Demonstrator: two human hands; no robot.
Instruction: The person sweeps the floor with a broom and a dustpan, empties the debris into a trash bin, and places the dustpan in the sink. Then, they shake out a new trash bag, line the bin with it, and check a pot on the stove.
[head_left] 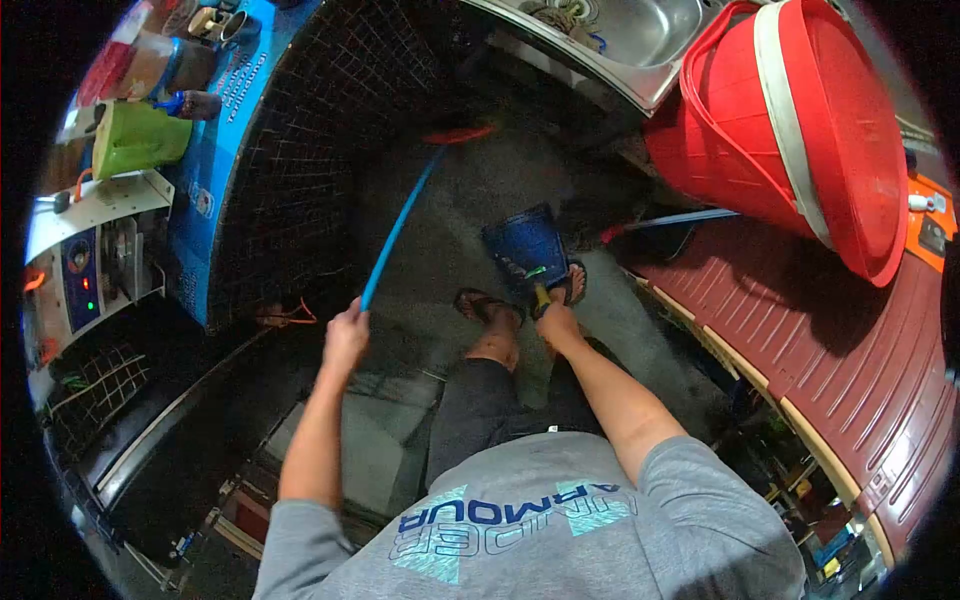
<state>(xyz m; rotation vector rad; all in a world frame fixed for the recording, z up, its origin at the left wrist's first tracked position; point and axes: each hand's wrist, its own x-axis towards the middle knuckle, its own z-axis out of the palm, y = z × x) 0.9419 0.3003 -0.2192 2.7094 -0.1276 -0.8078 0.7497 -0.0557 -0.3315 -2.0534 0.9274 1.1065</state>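
Note:
My left hand point(347, 338) is closed round the light blue handle of a broom point(403, 216). The broom slants away from me, and its reddish head point(458, 134) rests on the dark floor near the far end of the passage. In my right hand point(558, 326) is the short yellowish handle of a blue dustpan point(527, 247). The pan lies low by my sandalled feet, its mouth turned away from me. A few small bits, one of them green, show in the pan near its handle.
A red bucket point(740, 110) lies tilted on a brown ridged top point(800, 350) at right. Beneath its edge a second stick with a light blue shaft point(680, 220) reaches over the floor. A steel sink point(650, 40) stands ahead, a blue counter point(225, 130) with containers at left.

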